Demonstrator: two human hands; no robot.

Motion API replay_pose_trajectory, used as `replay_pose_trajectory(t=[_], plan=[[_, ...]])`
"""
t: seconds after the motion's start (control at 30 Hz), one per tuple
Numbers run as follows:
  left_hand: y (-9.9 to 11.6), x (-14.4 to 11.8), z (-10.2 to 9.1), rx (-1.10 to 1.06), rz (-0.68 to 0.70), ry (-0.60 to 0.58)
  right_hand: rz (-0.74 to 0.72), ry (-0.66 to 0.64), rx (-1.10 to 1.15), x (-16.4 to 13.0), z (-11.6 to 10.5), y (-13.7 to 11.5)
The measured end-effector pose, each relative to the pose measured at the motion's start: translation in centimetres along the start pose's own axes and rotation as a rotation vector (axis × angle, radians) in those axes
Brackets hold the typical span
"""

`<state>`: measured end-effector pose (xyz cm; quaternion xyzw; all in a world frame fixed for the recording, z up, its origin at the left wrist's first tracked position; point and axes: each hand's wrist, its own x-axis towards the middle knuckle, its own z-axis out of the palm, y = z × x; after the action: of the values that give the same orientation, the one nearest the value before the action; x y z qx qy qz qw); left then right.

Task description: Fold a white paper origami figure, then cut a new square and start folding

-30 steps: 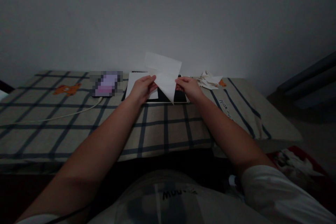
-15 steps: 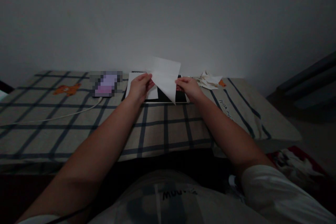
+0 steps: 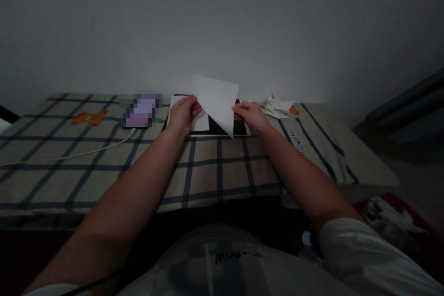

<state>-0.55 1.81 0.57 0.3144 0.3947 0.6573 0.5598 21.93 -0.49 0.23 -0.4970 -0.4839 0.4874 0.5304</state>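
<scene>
A white sheet of paper (image 3: 217, 101), partly folded, is held up between both hands above a dark flat board (image 3: 222, 128) on the checked cloth. My left hand (image 3: 183, 114) pinches the sheet's left edge. My right hand (image 3: 249, 115) pinches its right edge. The sheet's lower corner points down toward the board. Another white sheet (image 3: 199, 122) lies flat under my left hand, partly hidden by it.
A phone (image 3: 140, 111) with a white cable (image 3: 79, 152) lies left of the board on the checked cloth (image 3: 104, 171). A heap of crumpled paper scraps (image 3: 275, 105) sits at the back right. A red container with white scraps (image 3: 391, 219) stands on the floor at right.
The upper flap of the sheet has come down and flattened against the rest. My left hand shifted slightly left along the edge. The right hand stayed put.
</scene>
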Motion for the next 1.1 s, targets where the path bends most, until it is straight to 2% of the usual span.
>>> replay_pose_trajectory(t=[0.27, 0.37, 0.5, 0.6, 1.1], plan=[[-0.2, 0.4, -0.2, -0.021, 0.005, 0.022, -0.006, -0.011, -0.025, 0.0, 0.3, -0.1], [0.0, -0.2, 0.1, 0.012, -0.066, -0.075, -0.011, 0.031, 0.007, 0.0, 0.4, -0.1], [-0.1, -1.7, 0.6, 0.229, -0.155, -0.264, -0.034, 0.098, 0.062, 0.3, 0.4, 0.1], [-0.6, -2.8, 0.9, 0.349, -0.159, -0.325, -0.055, 0.104, 0.090, 0.4, 0.6, 0.3], [-0.6, -2.8, 0.9, 0.331, -0.091, -0.278, -0.073, -0.098, 0.220, -0.3, 0.5, 0.1]])
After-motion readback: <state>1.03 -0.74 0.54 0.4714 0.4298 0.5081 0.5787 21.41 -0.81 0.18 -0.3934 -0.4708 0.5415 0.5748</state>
